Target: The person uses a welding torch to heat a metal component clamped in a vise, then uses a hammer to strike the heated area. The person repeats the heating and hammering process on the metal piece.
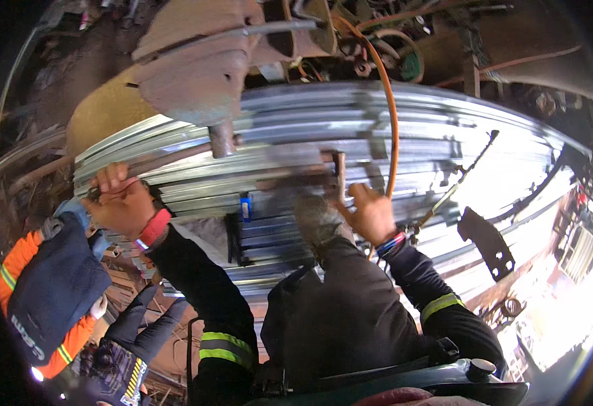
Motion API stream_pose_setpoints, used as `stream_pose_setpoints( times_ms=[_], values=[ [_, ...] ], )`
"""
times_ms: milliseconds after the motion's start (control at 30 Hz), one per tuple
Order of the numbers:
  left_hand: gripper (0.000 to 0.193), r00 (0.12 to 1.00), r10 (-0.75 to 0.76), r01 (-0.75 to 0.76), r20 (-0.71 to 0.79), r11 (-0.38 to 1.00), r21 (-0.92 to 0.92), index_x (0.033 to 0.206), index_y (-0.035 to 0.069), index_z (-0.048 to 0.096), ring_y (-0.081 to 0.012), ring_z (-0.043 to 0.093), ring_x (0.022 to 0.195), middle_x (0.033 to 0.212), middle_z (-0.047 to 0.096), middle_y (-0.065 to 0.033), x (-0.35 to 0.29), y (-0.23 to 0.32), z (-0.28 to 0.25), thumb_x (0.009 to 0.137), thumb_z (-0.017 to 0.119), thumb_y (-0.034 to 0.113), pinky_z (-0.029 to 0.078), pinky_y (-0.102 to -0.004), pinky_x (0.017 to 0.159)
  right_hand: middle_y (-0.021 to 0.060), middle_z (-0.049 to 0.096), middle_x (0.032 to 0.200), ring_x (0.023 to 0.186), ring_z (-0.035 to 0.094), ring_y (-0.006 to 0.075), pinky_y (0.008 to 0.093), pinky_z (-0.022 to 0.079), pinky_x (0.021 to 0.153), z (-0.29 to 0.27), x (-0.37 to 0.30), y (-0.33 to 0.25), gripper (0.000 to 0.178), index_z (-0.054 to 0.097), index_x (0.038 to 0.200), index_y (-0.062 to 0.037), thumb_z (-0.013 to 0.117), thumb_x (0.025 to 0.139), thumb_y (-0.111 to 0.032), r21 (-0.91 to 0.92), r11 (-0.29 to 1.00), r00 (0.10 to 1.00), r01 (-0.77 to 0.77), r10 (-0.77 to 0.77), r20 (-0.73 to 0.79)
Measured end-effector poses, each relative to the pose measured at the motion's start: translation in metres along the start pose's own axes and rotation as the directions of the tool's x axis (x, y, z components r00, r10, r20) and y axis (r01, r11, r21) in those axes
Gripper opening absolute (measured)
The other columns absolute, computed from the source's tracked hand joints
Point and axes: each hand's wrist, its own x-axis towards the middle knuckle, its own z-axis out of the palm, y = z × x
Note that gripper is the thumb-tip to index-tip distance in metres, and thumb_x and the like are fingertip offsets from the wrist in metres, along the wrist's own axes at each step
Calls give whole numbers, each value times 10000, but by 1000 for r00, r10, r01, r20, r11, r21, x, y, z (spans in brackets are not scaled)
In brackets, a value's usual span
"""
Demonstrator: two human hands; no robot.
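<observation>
A stack of long galvanized steel profiles (350, 128) is seen running across the middle of the view, shiny and ribbed, curved by the lens. The left hand (122, 203) is clamped on a thin metal rod (175, 159) that lies along the near upper edge of the stack, fingers wrapped over it. The right hand (369, 213) is pressed against the profiles near the centre, with its fingers apart; whether anything is gripped there cannot be told. Just above this hand a short flat metal piece (339, 177) is seen standing on the stack. A dusty boot (315, 220) is set on the profiles between the two hands. An orange hose (391, 115) is draped over the stack from above, beside the right hand. A small blue object (245, 206) rests on the profiles. A heavy rusted machine part (198, 68) is seen above the stack. At lower left, another person in an orange vest (36, 284) and a dark glove (141, 325) is visible.
</observation>
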Motion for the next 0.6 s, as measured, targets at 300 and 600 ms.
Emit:
stream_pose_setpoints(
  times_ms=[300, 600],
  values=[
    [478, 994, 9, -5, -110, 999, 39, 888, 92, 536, -174, 411, 674, 698, 422, -15, -24, -37, 43, 1024, 382, 523, 351, -354, 696, 144, 627, 1054, 1064, 585, 296, 458, 419, 926, 16, 72, -44, 301, 609, 1106, -41, 581, 844, -185, -439, 735, 768, 517, -625, -142],
    [368, 982, -30, 20, -185, 998, -58, 934, 98, 553, -194, 474, 751, 741, 478, -24, -25, -43, -5, 1039, 438, 432, 418, -393, 779, 149, 671, 852, 762, 674, 271, 408, 529, 693, 6, 87, -51, 263, 619, 1013, -11, 580, 831, -197, -456, 635, 738, 624, -671, 76]
  ],
)
